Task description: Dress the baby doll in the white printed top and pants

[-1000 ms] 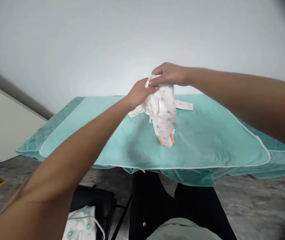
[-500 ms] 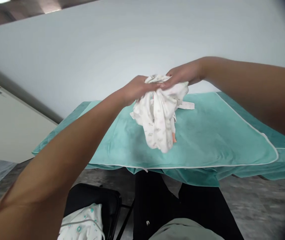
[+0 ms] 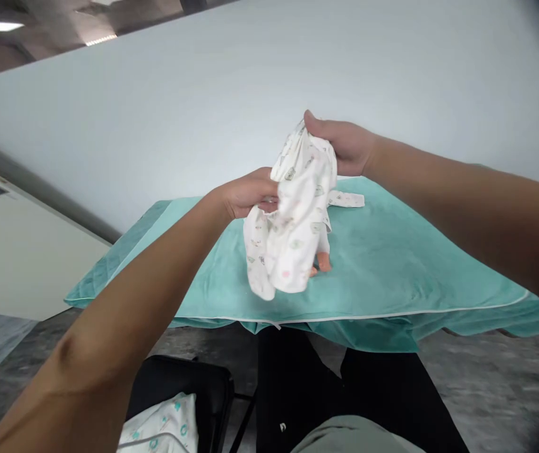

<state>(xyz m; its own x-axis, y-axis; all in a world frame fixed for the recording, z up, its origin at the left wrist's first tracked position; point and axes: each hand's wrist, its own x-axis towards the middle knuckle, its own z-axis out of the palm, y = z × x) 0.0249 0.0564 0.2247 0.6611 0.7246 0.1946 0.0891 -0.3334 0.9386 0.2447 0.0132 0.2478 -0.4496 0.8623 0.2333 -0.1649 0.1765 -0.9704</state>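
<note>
White baby pants (image 3: 298, 220) with a small print hang bunched above the table, held up in both hands. My left hand (image 3: 253, 192) is closed on their left side, its fingers partly behind the fabric. Higher up, my right hand (image 3: 342, 141) grips the upper edge, thumb on top. Behind and below the pants lies a doll, mostly hidden. Its foot (image 3: 324, 261) and a white printed sleeve (image 3: 347, 199) show past the cloth.
A teal cover (image 3: 415, 251) with white piping lies over the table. White cloth with teal print (image 3: 170, 425) rests on a black chair (image 3: 189, 377) at lower left. A pale wall (image 3: 179, 113) rises behind the table.
My hands have moved apart, the right one up and the left slightly down. The bunched pants have opened out and stretch between them. More of the doll's feet shows.
</note>
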